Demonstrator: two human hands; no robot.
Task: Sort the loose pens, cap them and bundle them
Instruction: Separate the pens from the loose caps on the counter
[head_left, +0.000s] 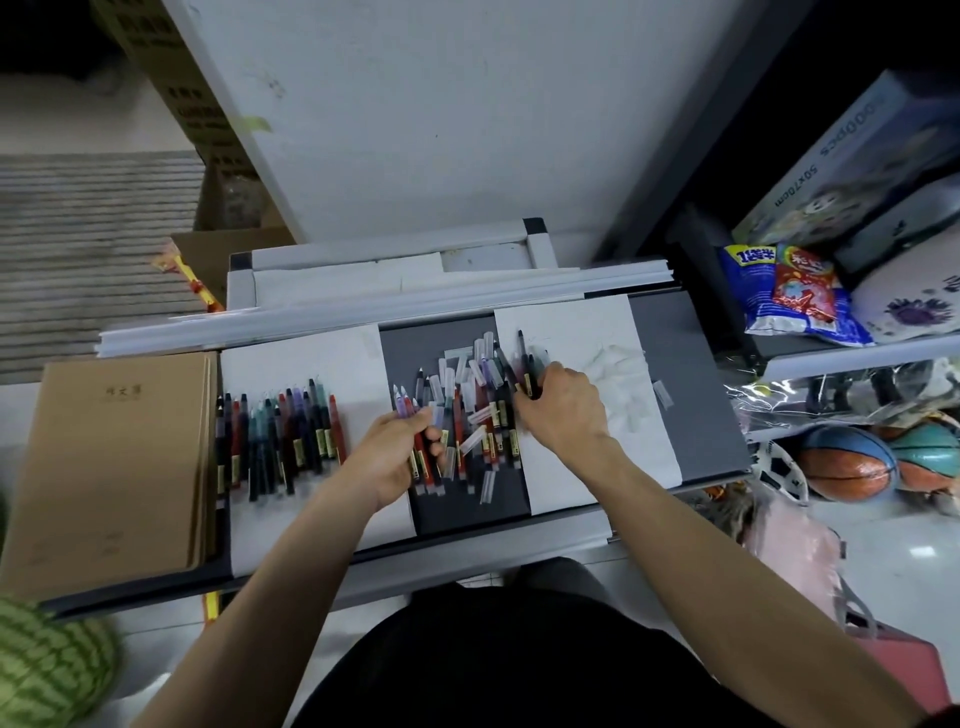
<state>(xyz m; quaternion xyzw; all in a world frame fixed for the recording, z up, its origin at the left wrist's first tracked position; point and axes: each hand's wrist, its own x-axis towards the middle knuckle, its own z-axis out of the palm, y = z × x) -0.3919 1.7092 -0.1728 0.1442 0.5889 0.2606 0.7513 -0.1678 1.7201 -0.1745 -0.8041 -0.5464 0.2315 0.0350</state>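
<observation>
- A cluttered stockroom: a dark grey surface (691, 364) partly covered with white paper sheets (306, 364) stands in front of a white panel, with snack bags (795, 296) and basketballs (852, 462) on shelving to its right.
- The pile of loose pens and clear caps (467, 415) lies in the middle of the surface, on the bare grey strip between two paper sheets.
- Left of that pile, a sorted row of pens (275, 441) rests side by side on paper; further left lies a stack of brown notebooks (109, 467).
- The left hand (389, 457) sits at the pile's left edge, its grip closed around a few pens with tips pointing away.
- The right hand (561, 410) is at the pile's right edge, its grip pinching a dark pen (525, 364) among others.
- The pens look light, stiff and smooth, so likely to roll and slip; holding mid-barrel seems safest. The caps look tiny, light and easily scattered.
- Motion blur smears the pile; exact colours, which pens are capped, and the fingertips under both hands are hard to make out.
</observation>
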